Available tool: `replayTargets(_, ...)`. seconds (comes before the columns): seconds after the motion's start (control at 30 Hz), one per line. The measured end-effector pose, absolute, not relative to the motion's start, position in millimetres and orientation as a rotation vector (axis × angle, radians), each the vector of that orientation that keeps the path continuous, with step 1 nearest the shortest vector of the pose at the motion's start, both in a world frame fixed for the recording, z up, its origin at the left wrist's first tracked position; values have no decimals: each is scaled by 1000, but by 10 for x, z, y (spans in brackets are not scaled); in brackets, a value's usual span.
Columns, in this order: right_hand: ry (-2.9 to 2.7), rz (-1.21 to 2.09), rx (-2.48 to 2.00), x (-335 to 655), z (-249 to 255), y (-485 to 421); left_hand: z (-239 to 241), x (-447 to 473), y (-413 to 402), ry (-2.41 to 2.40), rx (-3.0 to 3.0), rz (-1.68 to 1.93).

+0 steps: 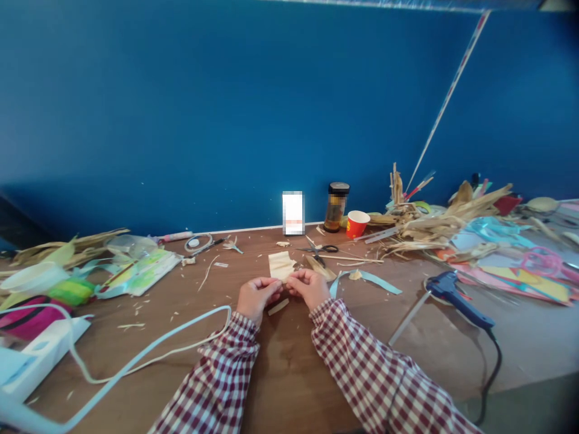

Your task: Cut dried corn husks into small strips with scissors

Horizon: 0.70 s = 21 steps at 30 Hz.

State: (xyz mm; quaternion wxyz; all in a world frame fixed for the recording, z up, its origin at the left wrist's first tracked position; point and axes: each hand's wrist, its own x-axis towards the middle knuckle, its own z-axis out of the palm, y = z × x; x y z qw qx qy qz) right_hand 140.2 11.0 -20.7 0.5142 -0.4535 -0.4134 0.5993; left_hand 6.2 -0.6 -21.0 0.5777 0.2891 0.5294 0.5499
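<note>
My left hand (257,298) and my right hand (310,288) meet over the middle of the table, both closed in a pinch with fingertips nearly touching. Between them is the lower edge of a pale, flat piece of dried husk (281,265); the fingers hide its exact hold. A short pale strip (278,307) lies just below the fingertips. Beyond my right hand are black-handled scissors (319,248), a tan piece of husk (320,265) and a thin stick (350,258). A light blue ribbon (377,280) curves to the right of that hand.
A blue glue gun (459,298) lies at right, its black cord hanging down. Dried husks (446,226) pile up behind it. A red paper cup (357,224) and a dark-lidded jar (336,208) stand near the wall. A white cable (158,355) and power strip (49,355) occupy the left.
</note>
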Motion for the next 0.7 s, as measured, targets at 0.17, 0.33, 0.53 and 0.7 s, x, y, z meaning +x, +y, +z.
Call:
replayTargets(0.17,-1013,1436,-1090,1396,-206,107,-211,69,-15,1221,723,1287)
replayTargets(0.33,-1039,1422,-1084,1413,-234,130,-208,65,-18,1221,764,1307)
replayTargets(0.53,-1064,1419,-1052,1424,-219,140,-138,40,-20,1218,789,1286)
replayTargets(0.7,-1042,1425,-1071,1442,-200,145,-115,19,-14,1140,782,1276)
